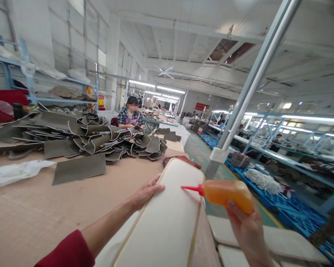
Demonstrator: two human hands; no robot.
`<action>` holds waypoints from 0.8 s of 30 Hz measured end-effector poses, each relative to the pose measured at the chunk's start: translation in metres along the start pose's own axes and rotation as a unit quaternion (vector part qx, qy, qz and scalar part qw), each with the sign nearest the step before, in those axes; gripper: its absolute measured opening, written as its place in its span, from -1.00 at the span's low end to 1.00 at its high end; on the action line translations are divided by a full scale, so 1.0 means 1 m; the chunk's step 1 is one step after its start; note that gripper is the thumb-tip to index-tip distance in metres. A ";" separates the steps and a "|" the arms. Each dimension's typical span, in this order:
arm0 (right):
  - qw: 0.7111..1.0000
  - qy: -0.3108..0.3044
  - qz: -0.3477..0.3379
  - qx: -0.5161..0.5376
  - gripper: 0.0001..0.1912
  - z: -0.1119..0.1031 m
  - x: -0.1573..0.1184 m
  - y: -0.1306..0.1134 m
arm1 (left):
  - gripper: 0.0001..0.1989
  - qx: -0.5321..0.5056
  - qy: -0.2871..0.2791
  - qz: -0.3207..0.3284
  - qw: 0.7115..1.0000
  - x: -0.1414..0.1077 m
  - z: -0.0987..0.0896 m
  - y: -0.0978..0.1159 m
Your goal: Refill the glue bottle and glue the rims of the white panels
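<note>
A long cream-white panel (169, 215) with rounded corners and a yellowish edge slants up in front of me. My left hand (149, 191) grips its left edge, thumb on the face and fingers curled behind, partly hidden. In my right hand (246, 218) is a squeeze bottle (228, 193) of amber liquid, tilted almost level. Its red nozzle (191, 188) points left over the panel's upper face; I cannot tell if the tip touches. Another pale panel (119, 237) lies beneath on the table.
A heap of grey-green cut pieces (91, 135) covers the far part of the tan table (30, 218). A person (130, 115) sits behind it. More pale panels (284, 243) lie low at right, near a metal post (239, 107) and blue pallets (292, 211).
</note>
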State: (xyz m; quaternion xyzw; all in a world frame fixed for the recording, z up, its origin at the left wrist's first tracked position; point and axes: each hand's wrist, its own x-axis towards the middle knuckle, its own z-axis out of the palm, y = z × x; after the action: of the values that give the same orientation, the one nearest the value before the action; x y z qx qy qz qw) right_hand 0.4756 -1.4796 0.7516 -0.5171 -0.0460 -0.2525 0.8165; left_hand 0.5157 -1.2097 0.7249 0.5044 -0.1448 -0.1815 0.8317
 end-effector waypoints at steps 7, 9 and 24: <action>0.992 -0.086 0.096 -0.009 -0.23 -0.017 -0.053 0.019 | -0.38 0.004 0.038 0.000 0.999 0.006 -0.005 0.004; 0.998 -0.028 0.054 -0.004 -0.22 -0.016 -0.036 0.009 | -0.38 0.007 0.022 -0.012 1.000 0.005 -0.004 0.005; 1.000 0.022 -0.012 -0.012 -0.26 -0.025 -0.009 -0.001 | -0.35 0.008 -0.011 -0.037 0.999 0.017 -0.001 -0.007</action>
State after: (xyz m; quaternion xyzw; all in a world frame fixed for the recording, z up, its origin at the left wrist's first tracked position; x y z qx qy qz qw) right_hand 0.4627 -1.4985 0.7376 -0.5206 -0.0309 -0.2738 0.8081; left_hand 0.5297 -1.2195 0.7192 0.5144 -0.1362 -0.2167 0.8184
